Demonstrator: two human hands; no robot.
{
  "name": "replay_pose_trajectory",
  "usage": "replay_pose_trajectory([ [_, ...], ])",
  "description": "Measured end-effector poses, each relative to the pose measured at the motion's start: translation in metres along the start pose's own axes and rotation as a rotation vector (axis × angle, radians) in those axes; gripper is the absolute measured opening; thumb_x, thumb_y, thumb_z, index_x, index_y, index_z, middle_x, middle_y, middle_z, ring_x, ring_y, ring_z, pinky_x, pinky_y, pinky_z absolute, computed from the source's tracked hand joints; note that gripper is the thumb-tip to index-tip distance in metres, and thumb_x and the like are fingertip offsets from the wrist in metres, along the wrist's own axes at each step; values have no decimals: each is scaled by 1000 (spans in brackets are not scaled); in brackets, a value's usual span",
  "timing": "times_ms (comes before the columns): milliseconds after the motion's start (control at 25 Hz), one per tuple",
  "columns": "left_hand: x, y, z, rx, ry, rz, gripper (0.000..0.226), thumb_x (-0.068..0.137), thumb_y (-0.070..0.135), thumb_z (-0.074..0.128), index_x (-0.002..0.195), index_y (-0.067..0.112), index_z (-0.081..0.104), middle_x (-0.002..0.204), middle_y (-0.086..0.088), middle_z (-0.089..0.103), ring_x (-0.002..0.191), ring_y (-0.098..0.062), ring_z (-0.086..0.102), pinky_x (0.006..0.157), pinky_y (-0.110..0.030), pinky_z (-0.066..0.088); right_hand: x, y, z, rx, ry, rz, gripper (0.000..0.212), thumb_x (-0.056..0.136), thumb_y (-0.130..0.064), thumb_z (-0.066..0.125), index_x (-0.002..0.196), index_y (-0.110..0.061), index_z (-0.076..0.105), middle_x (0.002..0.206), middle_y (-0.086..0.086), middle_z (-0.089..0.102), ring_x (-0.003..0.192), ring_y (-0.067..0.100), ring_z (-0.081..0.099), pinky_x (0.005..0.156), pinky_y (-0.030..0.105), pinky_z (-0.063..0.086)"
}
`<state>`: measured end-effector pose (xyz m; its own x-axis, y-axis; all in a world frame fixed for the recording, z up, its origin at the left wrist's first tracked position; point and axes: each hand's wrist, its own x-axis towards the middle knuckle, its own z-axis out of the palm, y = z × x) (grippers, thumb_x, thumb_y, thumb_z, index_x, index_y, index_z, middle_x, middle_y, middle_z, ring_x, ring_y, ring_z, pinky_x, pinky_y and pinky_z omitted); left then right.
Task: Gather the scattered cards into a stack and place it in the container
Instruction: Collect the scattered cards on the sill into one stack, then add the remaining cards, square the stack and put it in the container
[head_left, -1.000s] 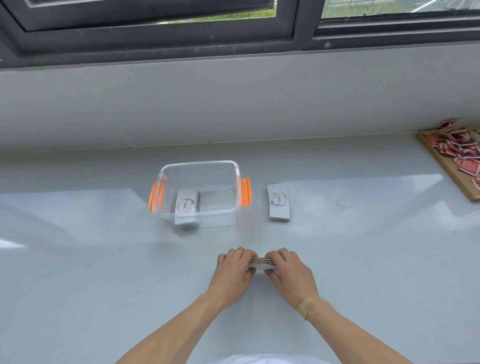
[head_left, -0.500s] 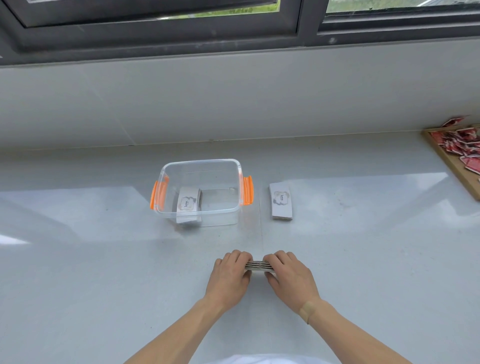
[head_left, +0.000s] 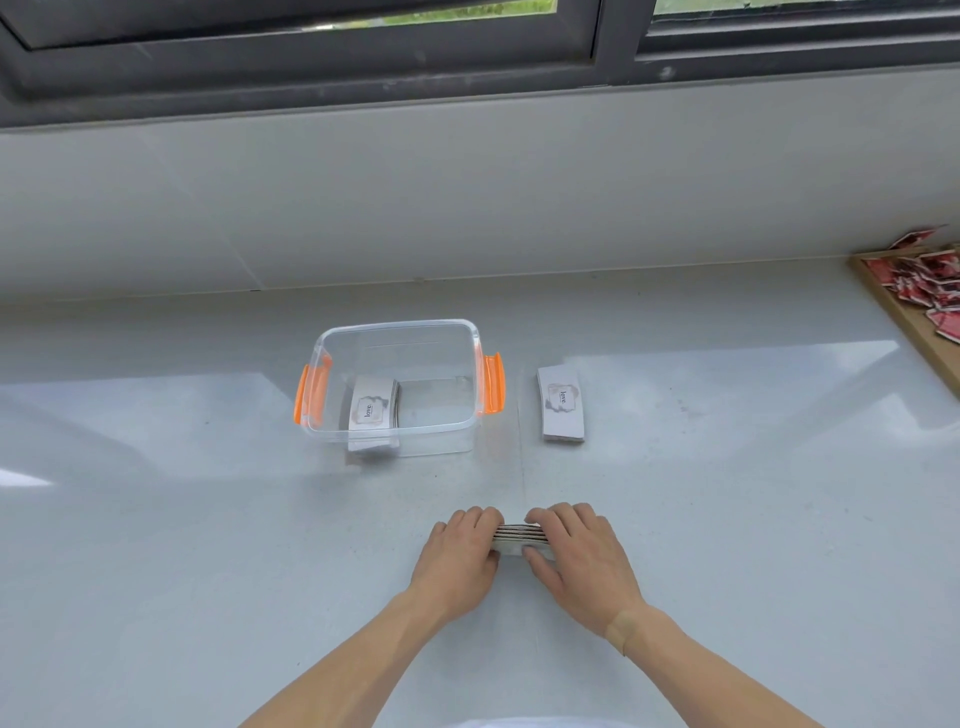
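A stack of white cards (head_left: 519, 535) stands on its long edge on the grey counter, squeezed from both sides between my left hand (head_left: 460, 556) and my right hand (head_left: 582, 556). Only the stack's top edge shows between my fingers. Farther back sits a clear plastic container (head_left: 467, 431) with orange side clips. Inside it, toward its left side, lies a card stack (head_left: 371, 408) with "love" printed on top. A second flat "love" stack (head_left: 561, 405) rests on the counter just right of the container.
A wooden tray (head_left: 904, 317) piled with several red cards sits at the far right edge. A pale wall and a dark window frame rise behind the counter.
My hands stay pressed around the upright stack in the same spot. The view has shifted slightly; nothing else has moved.
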<state>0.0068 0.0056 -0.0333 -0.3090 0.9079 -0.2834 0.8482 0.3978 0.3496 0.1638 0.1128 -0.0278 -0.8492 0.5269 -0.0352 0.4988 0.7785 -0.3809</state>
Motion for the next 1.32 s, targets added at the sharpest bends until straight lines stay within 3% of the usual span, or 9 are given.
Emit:
replay_pose_trajectory([
  [200, 28, 5, -24, -60, -99, 35, 28, 84, 17, 50, 111, 21, 45, 111, -1, 56, 105, -26, 49, 83, -38, 39, 14, 19, -19, 108, -90, -12, 21, 92, -40, 52, 109, -27, 51, 98, -9, 57, 87, 16, 53, 67, 32, 45],
  [280, 38, 9, -33, -294, -96, -32, 31, 79, 19, 56, 108, 26, 47, 102, 1, 58, 95, -22, 53, 77, -36, 45, 20, 29, -29, 223, -113, 49, 18, 92, -40, 52, 107, -31, 48, 97, -12, 56, 84, 10, 53, 67, 31, 45],
  [360, 48, 20, -38, -715, -73, -200, 34, 78, 20, 65, 107, 30, 49, 96, 3, 59, 84, -15, 58, 72, -29, 49, 27, 43, -37, 385, -116, 169, 13, 91, -38, 55, 101, -34, 48, 93, -15, 58, 77, 2, 53, 66, 28, 43],
  [440, 57, 34, -39, -1029, -44, -359, 37, 80, 20, 71, 110, 28, 51, 100, 1, 60, 87, -13, 61, 78, -30, 52, 35, 54, -42, 549, -59, 303, 10, 90, -36, 60, 96, -33, 52, 90, -14, 63, 76, 1, 56, 67, 28, 46],
  [680, 93, 61, -42, -1304, -63, -427, 13, 92, 17, 59, 104, 20, 57, 105, -8, 66, 100, -22, 66, 84, -40, 56, 69, 50, -41, 1022, 181, 662, 13, 88, -39, 64, 97, -30, 60, 98, -2, 67, 91, 15, 63, 79, 33, 51],
  [840, 124, 62, -50, -1226, 79, -488, 14, 89, 15, 55, 99, 25, 58, 92, -1, 64, 80, -17, 62, 76, -37, 54, 96, 51, -43, 946, 206, 769, 19, 88, -41, 62, 101, -27, 62, 98, -4, 67, 89, 6, 61, 73, 25, 48],
  [1040, 152, 60, -48, -1074, 184, -510, 15, 92, 18, 52, 103, 26, 56, 93, 7, 62, 80, -7, 58, 64, -18, 43, 126, 61, -45, 693, 203, 730, 24, 91, -35, 59, 106, -18, 66, 99, 0, 65, 88, 18, 61, 75, 32, 46],
  [1200, 168, 65, -42, -945, 235, -515, 24, 92, 19, 52, 115, 15, 59, 113, -3, 59, 85, -9, 56, 75, -21, 42, 137, 64, -38, 590, 218, 762, 23, 91, -35, 56, 103, -19, 67, 97, 0, 64, 84, 21, 60, 70, 34, 47],
  [1320, 173, 65, -38, -879, 217, -509, 27, 89, 23, 56, 114, 14, 61, 114, -5, 59, 86, -13, 59, 78, -26, 47, 142, 65, -32, 516, 245, 760, 22, 89, -37, 57, 100, -20, 66, 97, 0, 63, 89, 22, 59, 66, 34, 46],
])
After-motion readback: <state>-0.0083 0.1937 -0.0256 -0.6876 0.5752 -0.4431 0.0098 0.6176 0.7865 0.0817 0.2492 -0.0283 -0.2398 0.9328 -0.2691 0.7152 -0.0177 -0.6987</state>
